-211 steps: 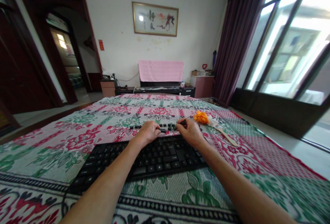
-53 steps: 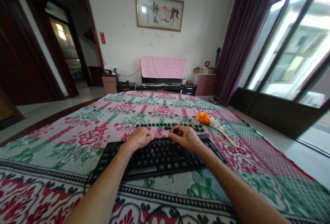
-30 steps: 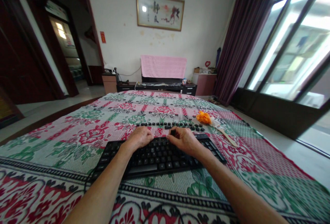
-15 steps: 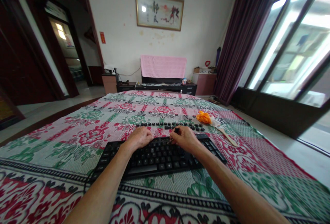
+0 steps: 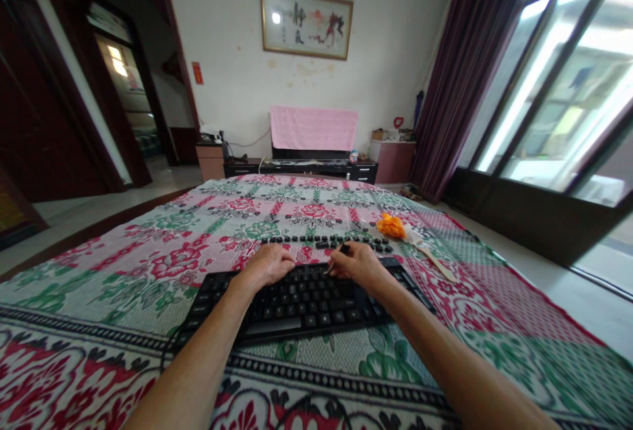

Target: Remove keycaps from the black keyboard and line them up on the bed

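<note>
A black keyboard (image 5: 306, 301) lies on a floral mat (image 5: 148, 265) in front of me. My left hand (image 5: 267, 265) rests on the keyboard's far edge with its fingers curled down, holding it steady. My right hand (image 5: 360, 265) hovers over the far right part of the keys, pinched closed on a thin tool (image 5: 330, 269) that points down at the keys. A small dark piece shows at its fingertips; I cannot make out what it is. Loose black keycaps (image 5: 316, 241) lie in rows on the mat just beyond both hands.
An orange bundle (image 5: 390, 225) and a pale flat stick (image 5: 438, 263) lie on the mat to the right of the keycaps. A low cabinet with a pink cloth (image 5: 313, 128) stands by the far wall. Glass doors (image 5: 554, 100) fill the right side.
Since seven seconds ago both hands have come back from the keycap rows onto the keyboard. In the last second the right hand has lifted slightly and moved a little right; the left hand has stayed still.
</note>
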The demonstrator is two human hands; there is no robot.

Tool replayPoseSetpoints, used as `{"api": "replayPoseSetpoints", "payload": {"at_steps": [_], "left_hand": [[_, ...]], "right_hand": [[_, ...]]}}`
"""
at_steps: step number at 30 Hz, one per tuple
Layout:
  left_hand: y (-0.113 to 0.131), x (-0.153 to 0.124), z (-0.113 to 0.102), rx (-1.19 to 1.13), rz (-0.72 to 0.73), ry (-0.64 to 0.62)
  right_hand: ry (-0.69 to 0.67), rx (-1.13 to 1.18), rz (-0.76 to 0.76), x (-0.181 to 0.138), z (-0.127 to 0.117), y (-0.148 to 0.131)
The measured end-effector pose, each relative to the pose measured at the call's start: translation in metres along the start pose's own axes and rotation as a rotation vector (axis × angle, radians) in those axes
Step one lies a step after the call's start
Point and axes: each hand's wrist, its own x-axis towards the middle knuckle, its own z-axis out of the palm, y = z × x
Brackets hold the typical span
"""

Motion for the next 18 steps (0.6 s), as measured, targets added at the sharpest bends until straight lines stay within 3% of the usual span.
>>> {"api": "replayPoseSetpoints", "payload": {"at_steps": [9,18], "left_hand": [[0.001,-0.001,0.0,0.02,0.002,-0.003],[0.001,0.0,0.003,0.019,-0.02,0.022]], "right_hand": [[0.107,-0.406,-0.195,-0.009,0.009,-0.01],[0.12,-0.755,-0.324,-0.031,0.025,-0.033]]}}
